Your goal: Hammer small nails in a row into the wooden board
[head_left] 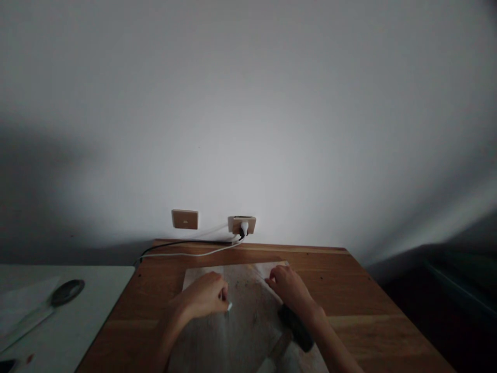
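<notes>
At the near edge, a dark-headed tool (297,329) lies on the sheet (248,311) directly under the right wrist, its pale handle pointing near and left. It touches neither palm. The sheet, pale and specked with dark marks, lies flat on the table (368,311), with its long axis running near to far and its far edge about parallel to the wall. Both hands rest on its far half, well apart, one toward each side. The left hand (205,298) is curled with its fingers pressed together around a pale piece (229,306), of which only the tip shows. The tip points right, toward the middle of the sheet. The right hand (288,289) is the hand nearer the far right corner. Its fingers are bent onto the sheet there, but whether they pinch the edge or only press on it cannot be told. The table is bare brown wood. To the left stands a white side table (97,305) carrying a spoon (68,291). At the far edge, cables (186,254) run to an outlet (241,224), with a switch plate (185,219) just to its left, both on a plain wall (248,103). The room is dim.
</notes>
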Motion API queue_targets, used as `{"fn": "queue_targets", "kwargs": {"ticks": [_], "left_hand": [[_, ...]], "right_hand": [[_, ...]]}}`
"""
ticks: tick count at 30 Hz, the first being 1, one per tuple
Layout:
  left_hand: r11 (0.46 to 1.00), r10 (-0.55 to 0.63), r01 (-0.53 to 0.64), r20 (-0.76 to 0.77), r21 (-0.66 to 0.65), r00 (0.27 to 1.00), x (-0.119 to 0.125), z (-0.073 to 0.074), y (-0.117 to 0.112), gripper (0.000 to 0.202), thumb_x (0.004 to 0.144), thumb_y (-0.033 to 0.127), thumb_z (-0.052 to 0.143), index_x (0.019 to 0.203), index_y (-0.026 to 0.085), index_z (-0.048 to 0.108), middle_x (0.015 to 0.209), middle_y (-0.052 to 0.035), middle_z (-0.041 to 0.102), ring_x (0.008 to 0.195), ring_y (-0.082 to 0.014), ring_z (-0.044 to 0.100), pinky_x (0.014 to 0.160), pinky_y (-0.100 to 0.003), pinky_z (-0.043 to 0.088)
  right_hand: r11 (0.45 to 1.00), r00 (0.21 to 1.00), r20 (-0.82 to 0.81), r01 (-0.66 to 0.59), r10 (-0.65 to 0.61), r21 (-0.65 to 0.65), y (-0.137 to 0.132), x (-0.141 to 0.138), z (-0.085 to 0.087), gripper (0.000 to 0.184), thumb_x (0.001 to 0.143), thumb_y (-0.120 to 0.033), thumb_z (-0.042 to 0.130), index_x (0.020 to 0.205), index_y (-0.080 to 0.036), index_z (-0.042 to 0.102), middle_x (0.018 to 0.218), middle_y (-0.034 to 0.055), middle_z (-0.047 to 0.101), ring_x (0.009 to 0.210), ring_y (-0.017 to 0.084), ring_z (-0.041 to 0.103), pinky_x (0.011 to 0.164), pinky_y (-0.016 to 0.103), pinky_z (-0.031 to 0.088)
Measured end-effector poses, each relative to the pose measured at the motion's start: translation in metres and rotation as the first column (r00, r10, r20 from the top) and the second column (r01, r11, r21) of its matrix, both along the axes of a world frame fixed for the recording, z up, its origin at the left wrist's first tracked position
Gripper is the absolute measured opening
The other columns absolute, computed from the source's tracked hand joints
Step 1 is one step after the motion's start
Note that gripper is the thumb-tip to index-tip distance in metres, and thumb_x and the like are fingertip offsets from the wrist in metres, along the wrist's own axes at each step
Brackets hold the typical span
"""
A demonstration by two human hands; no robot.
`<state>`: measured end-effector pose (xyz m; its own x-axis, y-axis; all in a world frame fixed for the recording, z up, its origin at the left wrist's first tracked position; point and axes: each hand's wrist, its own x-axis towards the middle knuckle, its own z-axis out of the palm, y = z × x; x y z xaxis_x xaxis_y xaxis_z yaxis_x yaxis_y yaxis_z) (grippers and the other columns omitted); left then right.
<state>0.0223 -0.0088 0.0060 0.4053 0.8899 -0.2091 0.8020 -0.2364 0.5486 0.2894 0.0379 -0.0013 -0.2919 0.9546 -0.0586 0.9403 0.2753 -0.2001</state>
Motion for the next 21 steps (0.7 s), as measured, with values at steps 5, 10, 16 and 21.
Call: {"fn": "queue_targets", "kwargs": {"ticks": [5, 10, 16, 21], "left_hand": [[0.983, 0.119, -0.101, -0.119, 0.151, 0.986, -0.008, 0.013, 0.001, 0.024, 0.077, 0.009, 0.061, 0.095, 0.022, 0.073, 0.11, -0.0063, 0.072, 0.101, -0.0229, 0.069, 0.081, -0.027, 0.045], [0.985, 0.109, -0.085, -0.153, 0.153, 0.982, -0.009, 0.006, 0.004, 0.025, 0.078, 0.004, 0.058, 0.088, 0.022, 0.072, 0.105, -0.0046, 0.073, 0.099, -0.022, 0.07, 0.077, -0.027, 0.044], [0.974, 0.085, -0.051, -0.146, 0.223, 0.986, -0.009, -0.008, 0.008, 0.022, 0.078, 0.005, 0.056, 0.082, 0.021, 0.071, 0.097, -0.0041, 0.074, 0.095, -0.0214, 0.07, 0.077, -0.027, 0.044], [0.951, 0.129, -0.075, -0.164, 0.301, 0.978, -0.004, -0.014, 0.01, 0.014, 0.082, 0.014, 0.057, 0.083, 0.019, 0.07, 0.098, -0.0077, 0.073, 0.096, -0.0244, 0.069, 0.082, -0.031, 0.046]], "right_hand": [[1.0, 1.0, 0.005, -0.016, 0.016, 0.01, 0.002, -0.005, -0.009, 0.021, 0.093, -0.017, 0.061, 0.093, -0.012, 0.081, 0.101, 0.0172, 0.08, 0.1, 0.027, 0.075, 0.084, 0.029, 0.05], [0.999, 0.999, -0.03, -0.037, 0.038, 0.026, 0.006, -0.006, -0.01, 0.026, 0.09, -0.007, 0.056, 0.093, -0.01, 0.081, 0.1, 0.0183, 0.079, 0.1, 0.028, 0.073, 0.086, 0.03, 0.048], [0.991, 0.983, -0.133, -0.133, 0.129, -0.022, -0.003, -0.006, 0.0, 0.03, 0.087, -0.006, 0.054, 0.098, -0.013, 0.082, 0.097, 0.0125, 0.078, 0.094, 0.022, 0.072, 0.086, 0.027, 0.048], [0.944, 0.94, -0.227, -0.292, 0.254, -0.153, -0.025, -0.017, 0.013, 0.021, 0.081, -0.015, 0.068, 0.09, -0.023, 0.085, 0.082, 0.0009, 0.08, 0.079, 0.016, 0.072, 0.073, 0.019, 0.047]]}}
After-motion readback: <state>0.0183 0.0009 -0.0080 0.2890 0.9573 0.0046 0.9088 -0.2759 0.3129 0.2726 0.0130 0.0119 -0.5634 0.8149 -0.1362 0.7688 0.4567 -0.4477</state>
